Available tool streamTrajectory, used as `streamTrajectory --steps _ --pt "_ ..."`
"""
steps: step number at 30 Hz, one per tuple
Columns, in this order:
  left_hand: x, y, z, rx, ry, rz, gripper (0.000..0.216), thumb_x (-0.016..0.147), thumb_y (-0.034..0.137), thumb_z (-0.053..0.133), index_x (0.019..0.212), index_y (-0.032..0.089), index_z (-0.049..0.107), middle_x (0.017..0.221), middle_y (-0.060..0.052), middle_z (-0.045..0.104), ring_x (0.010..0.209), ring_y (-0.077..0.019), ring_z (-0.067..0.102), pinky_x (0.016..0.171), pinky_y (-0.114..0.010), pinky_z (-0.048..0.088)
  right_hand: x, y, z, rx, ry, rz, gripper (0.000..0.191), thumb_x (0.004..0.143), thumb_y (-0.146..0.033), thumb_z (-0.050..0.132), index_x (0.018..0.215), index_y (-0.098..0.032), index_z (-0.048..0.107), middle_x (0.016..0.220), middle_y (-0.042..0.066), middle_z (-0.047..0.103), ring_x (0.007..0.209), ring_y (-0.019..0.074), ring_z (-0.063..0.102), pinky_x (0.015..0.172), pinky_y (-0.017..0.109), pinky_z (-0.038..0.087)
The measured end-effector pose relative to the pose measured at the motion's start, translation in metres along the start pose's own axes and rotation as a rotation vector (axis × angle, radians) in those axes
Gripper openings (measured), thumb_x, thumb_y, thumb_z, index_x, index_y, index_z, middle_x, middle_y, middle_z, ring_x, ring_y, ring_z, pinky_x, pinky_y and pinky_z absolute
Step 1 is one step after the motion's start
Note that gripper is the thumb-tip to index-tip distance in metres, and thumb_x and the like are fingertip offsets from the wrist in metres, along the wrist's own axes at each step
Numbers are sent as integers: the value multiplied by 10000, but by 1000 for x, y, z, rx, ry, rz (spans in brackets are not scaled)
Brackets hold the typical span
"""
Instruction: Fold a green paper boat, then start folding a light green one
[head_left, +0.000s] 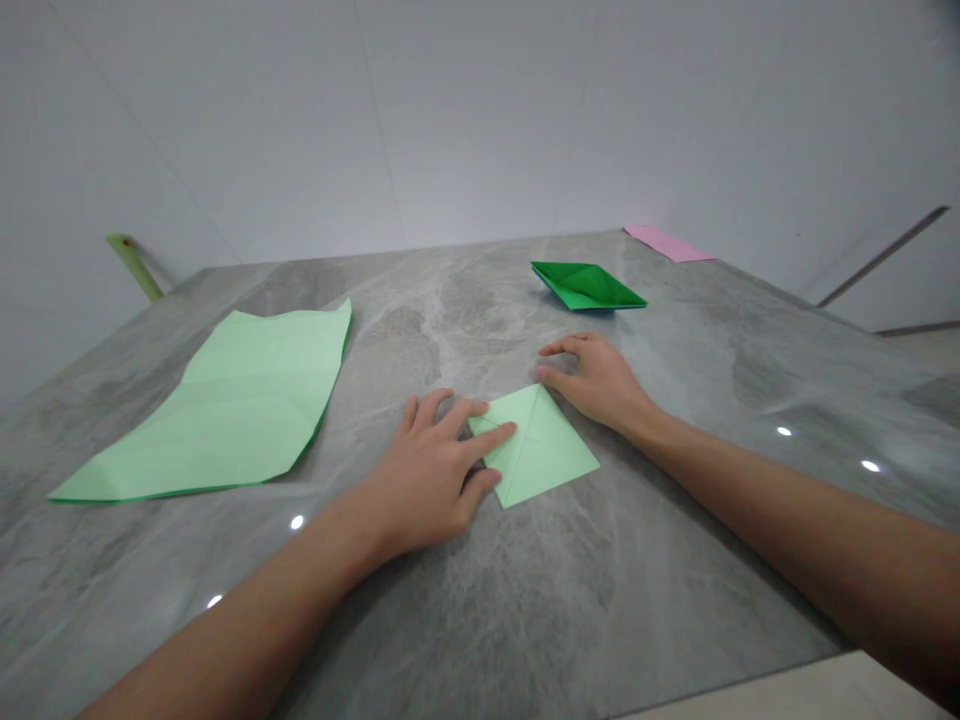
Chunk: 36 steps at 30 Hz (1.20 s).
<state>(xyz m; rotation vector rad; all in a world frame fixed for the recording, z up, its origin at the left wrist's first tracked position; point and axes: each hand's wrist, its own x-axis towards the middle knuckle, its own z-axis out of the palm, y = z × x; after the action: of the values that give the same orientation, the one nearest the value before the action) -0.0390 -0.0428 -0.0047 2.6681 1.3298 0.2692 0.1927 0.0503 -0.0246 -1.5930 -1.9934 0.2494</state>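
Observation:
A small pale green square of paper point(551, 455) lies flat on the grey table, turned at an angle, with crease lines across it. My left hand point(439, 470) rests on its left side with fingers spread, the index fingertip on the paper and the thumb by its lower left edge. At the paper's far corner is my right hand point(596, 380), its thumb tip close to that corner and its fingers stretched to the left, slightly apart from the thumb. Whether the right thumb touches the paper, I cannot tell. Neither hand grips anything.
The marbled grey table point(450, 300) meets a white wall point(480, 120). Left of my hands lies a large pale green sheet point(247, 400) with uneven edges. A folded dark green paper shape point(589, 287) sits beyond my right hand, and pink paper point(667, 243) lies at the far edge.

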Motion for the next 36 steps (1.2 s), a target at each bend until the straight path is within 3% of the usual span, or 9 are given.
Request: streamTrajectory --steps 13,17,19,22,24,27,32,36 --pt "1 4 -4 15 -6 -6 566 861 307 591 1419 295 500 1277 -136 502 1202 -379 393 1027 -666 316 -1 -2 -2 -28 -51 -23 403 753 -324 751 1110 -138 716 1115 166 642 1162 311 554 1031 460 419" --pt "5 5 1 74 29 19 442 945 352 497 1384 313 534 1217 -124 531 1176 -359 432 1029 -685 298 -3 -1 2 -33 -45 -49 425 763 -344 737 1139 -149 701 1142 163 602 1159 312 550 1041 464 407" --pt "7 4 4 91 33 67 388 980 329 442 1347 286 562 1289 -109 531 1282 -367 378 1075 -687 238 -4 0 4 -37 -47 -58 441 765 -356 731 1153 -150 694 1150 162 588 1171 318 541 1048 470 400" --pt "10 2 8 56 -45 149 413 997 226 364 1392 219 482 1508 -68 413 1446 -338 211 1136 -655 176 -4 1 5 -38 -57 -66 463 772 -370 723 1176 -147 682 1180 172 569 1205 326 518 1056 471 393" --pt "11 0 9 25 -120 146 458 1001 204 314 1454 197 382 1570 -54 332 1470 -310 192 1142 -654 172 -4 3 5 -35 -64 -71 472 777 -374 718 1191 -150 672 1204 177 552 1233 327 498 1062 469 389" --pt "11 0 8 26 -180 124 505 1004 229 278 1509 211 275 1603 -38 252 1477 -291 194 1144 -658 156 -4 4 5 -36 -75 -88 490 780 -379 719 1215 -165 652 1232 171 534 1257 324 480 1072 476 381" --pt "11 1 5 58 -201 101 533 996 248 262 1528 262 237 1624 6 161 1491 -274 147 1157 -633 150 -5 2 1 -36 -96 -137 595 764 -383 736 1297 -164 588 1307 184 479 1310 334 433 1071 479 389" --pt "11 4 4 70 -223 72 564 984 257 271 1542 215 200 1625 -16 144 1496 -271 119 1165 -621 137 -7 -2 -2 -55 -120 -153 660 759 -393 732 1348 -166 539 1341 193 453 1343 349 399 1079 498 380"
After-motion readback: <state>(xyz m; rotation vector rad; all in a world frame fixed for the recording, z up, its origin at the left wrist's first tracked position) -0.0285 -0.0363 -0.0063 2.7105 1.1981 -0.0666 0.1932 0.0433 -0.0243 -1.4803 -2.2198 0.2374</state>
